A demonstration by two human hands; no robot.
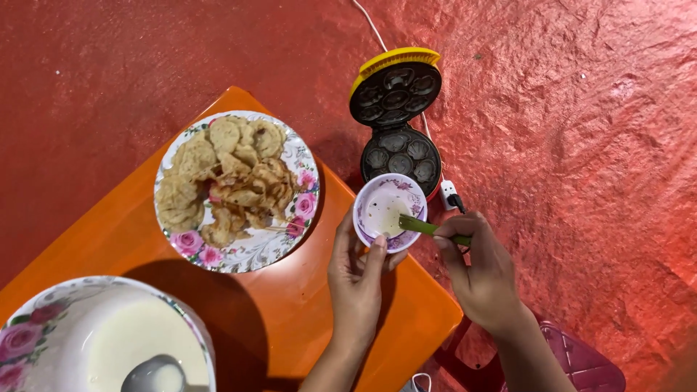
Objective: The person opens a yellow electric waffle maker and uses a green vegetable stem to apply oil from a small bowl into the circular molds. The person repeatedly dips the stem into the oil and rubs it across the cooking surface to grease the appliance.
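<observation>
My left hand [356, 272] holds a small white and purple bowl [389, 210] tilted over the corner of an orange table [290, 319]. A little pale liquid lies in the bowl. My right hand [475, 265] grips a green stick-like tool [425, 227] whose tip rests inside the bowl. Just beyond the bowl stands an open yellow and black mould-plate cooker [396, 120] with several round moulds, lid raised.
A floral plate [250, 250] piled with small fried cakes sits on the table. A large floral bowl of white batter [109, 341] with a ladle is at the lower left. A white cord and plug [450, 194] lie on the red floor mat. A pink stool [581, 363] stands lower right.
</observation>
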